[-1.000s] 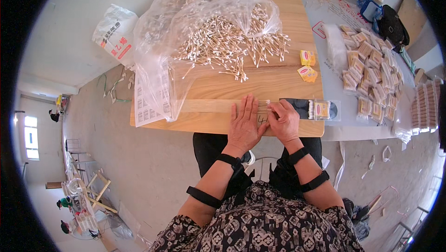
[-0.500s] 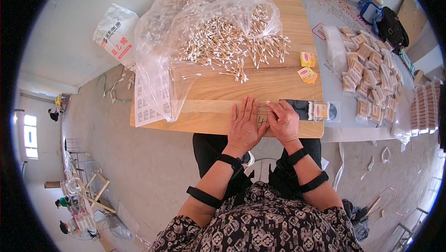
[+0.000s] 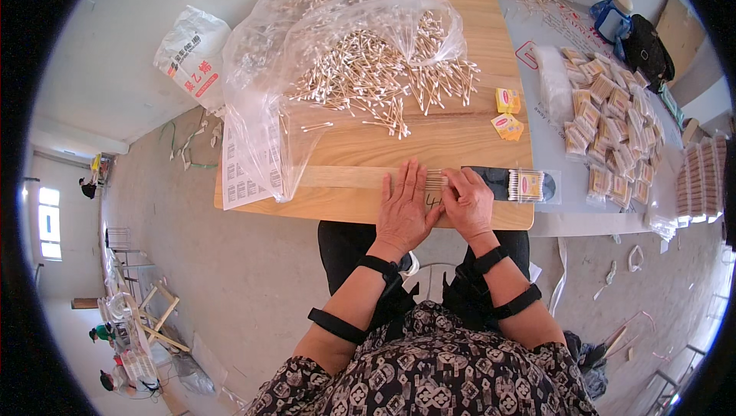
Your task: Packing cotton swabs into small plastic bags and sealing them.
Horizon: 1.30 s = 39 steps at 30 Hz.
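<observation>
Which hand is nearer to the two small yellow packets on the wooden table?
Right. The right hand lies below the yellow packets, slightly to their left; the left hand rests farther left, beside the small row of cotton swabs.

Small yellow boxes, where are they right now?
Head view: the two small yellow boxes lie near the wooden table's right edge, just right of the cotton swab pile and beyond the right hand.

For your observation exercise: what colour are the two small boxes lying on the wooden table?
Yellow with a red patch, seen in the head view: small boxes on the table.
</observation>
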{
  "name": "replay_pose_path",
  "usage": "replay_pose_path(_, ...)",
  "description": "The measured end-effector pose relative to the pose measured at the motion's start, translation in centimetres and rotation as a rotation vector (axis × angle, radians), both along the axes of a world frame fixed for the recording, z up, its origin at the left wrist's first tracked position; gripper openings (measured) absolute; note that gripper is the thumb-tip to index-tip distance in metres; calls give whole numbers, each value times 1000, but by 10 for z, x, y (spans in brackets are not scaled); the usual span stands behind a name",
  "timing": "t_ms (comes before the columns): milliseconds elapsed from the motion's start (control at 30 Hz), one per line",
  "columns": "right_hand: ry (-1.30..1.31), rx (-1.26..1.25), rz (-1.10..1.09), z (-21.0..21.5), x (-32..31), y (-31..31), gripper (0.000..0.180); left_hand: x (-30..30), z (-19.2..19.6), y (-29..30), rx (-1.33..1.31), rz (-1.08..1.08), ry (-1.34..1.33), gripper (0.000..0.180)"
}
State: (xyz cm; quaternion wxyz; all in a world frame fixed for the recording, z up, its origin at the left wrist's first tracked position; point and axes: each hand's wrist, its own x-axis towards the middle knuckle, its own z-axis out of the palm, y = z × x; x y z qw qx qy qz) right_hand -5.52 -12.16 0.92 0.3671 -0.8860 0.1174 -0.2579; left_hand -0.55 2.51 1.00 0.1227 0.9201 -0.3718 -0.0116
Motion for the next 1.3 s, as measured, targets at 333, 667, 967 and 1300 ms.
replay_pose_path(333,17,-69,0,-1,-1,0,25,4,2,1,-78,1,45,73)
replay_pose_path(667,-6,-38,-12,0,0,1,19,115,6,2,-480,347,-187,31)
replay_pose_path(967,16,-4,2,3,-1,-1,17,147,2,11,-318,174,-152,14)
replay_pose_path(1300,-6,1,1,2,-1,1,17,148,14,28,-528,300,508,4)
